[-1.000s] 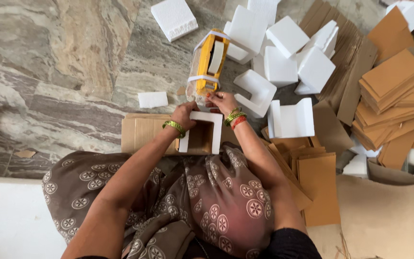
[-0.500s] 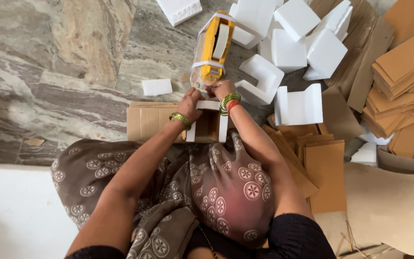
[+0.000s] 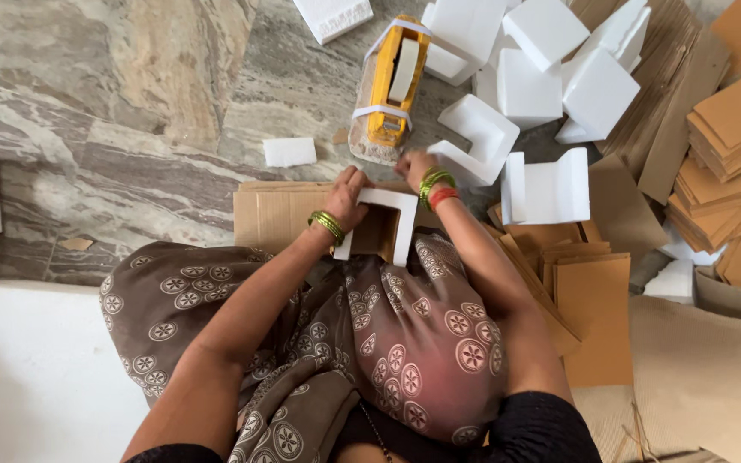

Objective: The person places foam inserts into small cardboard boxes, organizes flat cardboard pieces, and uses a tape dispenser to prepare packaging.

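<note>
I sit on a stone floor with a white U-shaped foam bracket (image 3: 400, 225) in front of my lap, brown cardboard tucked inside it. My left hand (image 3: 349, 195) grips the bracket's left side. My right hand (image 3: 413, 163) hovers at the bracket's upper right corner, fingers curled, just below a yellow and brown bundle bound with white straps (image 3: 385, 86). Whether that hand holds anything is unclear. A flat cardboard sheet (image 3: 276, 214) lies under the bracket.
More foam brackets (image 3: 473, 137) (image 3: 551, 189) and a pile of foam blocks (image 3: 551, 60) lie ahead on the right. Stacks of cardboard (image 3: 731, 146) and loose sheets (image 3: 593, 309) fill the right side. A small foam block (image 3: 290, 152) and a large foam slab (image 3: 36, 377) lie on the left.
The view has drifted slightly. Both hands stay at the foam bracket, and my right hand has shifted a little to the right of the bundle's lower end.
</note>
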